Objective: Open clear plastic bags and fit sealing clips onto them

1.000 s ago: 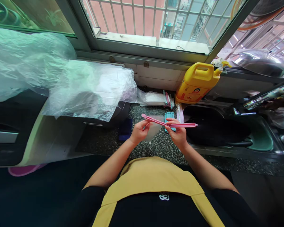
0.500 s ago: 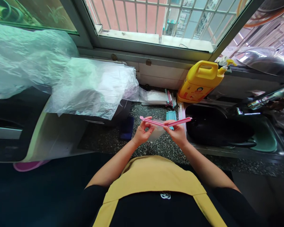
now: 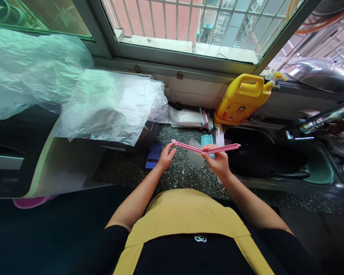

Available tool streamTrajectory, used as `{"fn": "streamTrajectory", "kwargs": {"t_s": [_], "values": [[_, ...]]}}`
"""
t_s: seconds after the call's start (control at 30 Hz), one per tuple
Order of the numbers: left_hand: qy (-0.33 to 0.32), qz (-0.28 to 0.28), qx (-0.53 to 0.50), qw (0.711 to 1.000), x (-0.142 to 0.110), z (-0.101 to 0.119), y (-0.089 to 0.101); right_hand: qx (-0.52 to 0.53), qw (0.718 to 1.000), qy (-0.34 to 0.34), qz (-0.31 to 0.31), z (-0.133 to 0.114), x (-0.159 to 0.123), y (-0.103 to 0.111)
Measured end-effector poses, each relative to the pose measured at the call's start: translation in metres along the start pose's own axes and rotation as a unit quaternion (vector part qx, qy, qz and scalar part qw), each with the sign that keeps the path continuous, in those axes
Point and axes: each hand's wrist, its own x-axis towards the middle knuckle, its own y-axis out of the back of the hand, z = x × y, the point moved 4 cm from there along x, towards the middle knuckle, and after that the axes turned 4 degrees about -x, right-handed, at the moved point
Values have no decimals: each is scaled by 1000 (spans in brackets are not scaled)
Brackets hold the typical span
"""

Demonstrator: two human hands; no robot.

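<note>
A pink bag sealing clip [image 3: 187, 146], its two arms spread at a shallow angle, is held above the counter. My right hand [image 3: 219, 162] pinches it near the middle, where the arms meet. My left hand [image 3: 166, 157] is by the clip's left end, thumb and fingers apart, gripping nothing. A translucent plastic piece [image 3: 196, 158], perhaps a small bag, shows below the clip between my hands; how it is held I cannot tell. Several teal sealing clips [image 3: 207, 140] lie side by side on the counter, partly behind my right hand.
Behind are a bag of white items [image 3: 187, 117] and more pink and teal clips [image 3: 206, 119]. A yellow jug [image 3: 240, 101] stands by the sink [image 3: 325, 164], which holds a dark pan [image 3: 263, 158]. A blue flat object [image 3: 154, 156] and plastic-wrapped stack [image 3: 117, 103] are left.
My left hand has let go and drawn slightly left and down, its fingers opening. The clip and my right hand have shifted a little right. The plastic piece hangs more to the right.
</note>
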Motion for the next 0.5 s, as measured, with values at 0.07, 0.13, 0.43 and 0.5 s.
{"fn": "streamTrajectory", "kwargs": {"t_s": [0.07, 0.13, 0.43, 0.5], "values": [[-20, -52, -122, 991, 1, 17, -12, 6, 1000, -5, 2, -1, 0, 1], [-13, -93, -192, 977, 2, 32, -21, 14, 1000, -7, 6, -1, 1, 1], [39, -145, -236, 960, 21, 56, -34, 55, 998, -32, -7, -1, 1, 3], [34, -170, -246, 954, 21, 61, -36, 63, 997, -32, -9, -2, 2, 4]]}}
